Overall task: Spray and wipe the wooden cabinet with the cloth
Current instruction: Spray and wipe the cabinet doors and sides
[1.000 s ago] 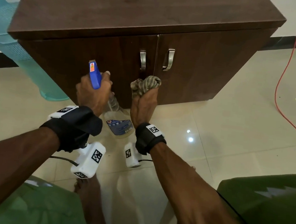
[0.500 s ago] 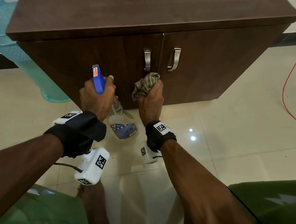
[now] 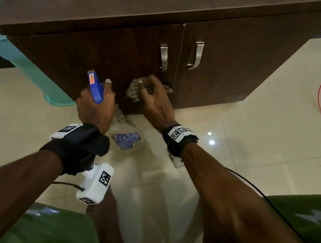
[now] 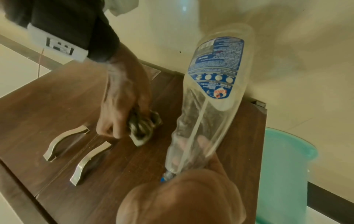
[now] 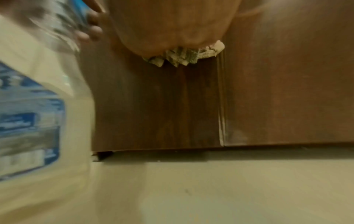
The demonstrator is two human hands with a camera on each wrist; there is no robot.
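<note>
Both hands are busy at the front of the cabinet (image 3: 108,42). The right hand (image 3: 154,101) has dropped lower on the left door and spread out: a moment ago it held the cloth (image 3: 139,89) bunched in a fist just under the handles (image 3: 163,57), and now its grip presses the wad flat against the wood, low down beside the seam between the two doors. That reads as wiping begun, so the spraying of this patch is probably done. The left hand (image 3: 95,106) has barely shifted; its grip is clenched round the neck of the spray bottle (image 4: 208,94), blue nozzle up, clear body hanging over the floor near the cabinet's lower left corner. The rest of the left door, the right door and the top look yet to be wiped.
</note>
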